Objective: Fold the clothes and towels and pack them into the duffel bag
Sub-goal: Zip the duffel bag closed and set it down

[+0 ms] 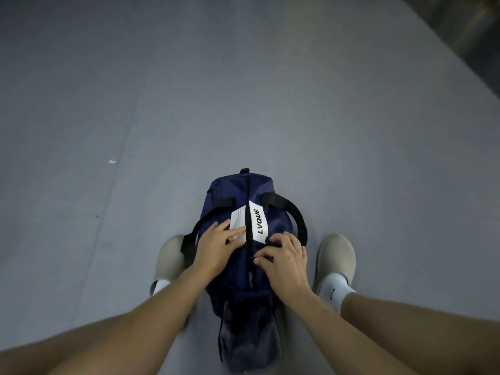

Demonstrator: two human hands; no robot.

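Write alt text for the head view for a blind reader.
A person's right hand pinches the zipper pull of a navy duffel bag on the grey floor between their feet; the left hand presses flat on the bag.

Beige slip-on shoes [336, 255] are worn over white crew socks [335, 286]; a small dark mark [333, 291] is noted on the right sock. Forearms [167, 301] and lower legs [411, 318] are left uncovered.

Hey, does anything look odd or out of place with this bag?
Only small things. Two white paper tags lie across the zipper line on the navy duffel bag, one partly under the left hand, near where the right hand pinches the zipper pull. A small white scrap lies on the grey floor.
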